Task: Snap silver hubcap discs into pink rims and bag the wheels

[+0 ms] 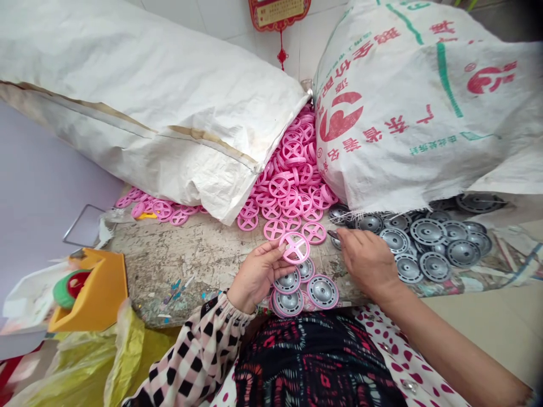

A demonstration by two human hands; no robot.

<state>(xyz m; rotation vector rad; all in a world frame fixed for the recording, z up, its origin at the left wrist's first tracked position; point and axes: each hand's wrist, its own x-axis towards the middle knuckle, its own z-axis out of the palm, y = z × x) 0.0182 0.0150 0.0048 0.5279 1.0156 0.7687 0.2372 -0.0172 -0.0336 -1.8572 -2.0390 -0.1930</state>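
My left hand (258, 274) pinches a pink spoked wheel ring (296, 248) between thumb and fingers, its open side tilted toward me. My right hand (368, 261) is closed on a thin dark grey piece (334, 234) seen almost edge-on; it looks like one of the grey discs. Just below the held ring, at the front edge, lie several grey discs set in pink rims (323, 291), some overlapping. Beyond both hands spreads a heap of loose pink wheel rings (292, 195). Right of my right hand lies a pile of grey wheel discs (428, 232).
A white sack (169, 107) spills the pink rings from the left. Another printed white sack (403, 113) lies over the grey discs. The worn work surface (169, 260) has an orange container (102, 288) and yellow plastic bag (93, 362) at its left. Several paint-like blue flecks mark it.
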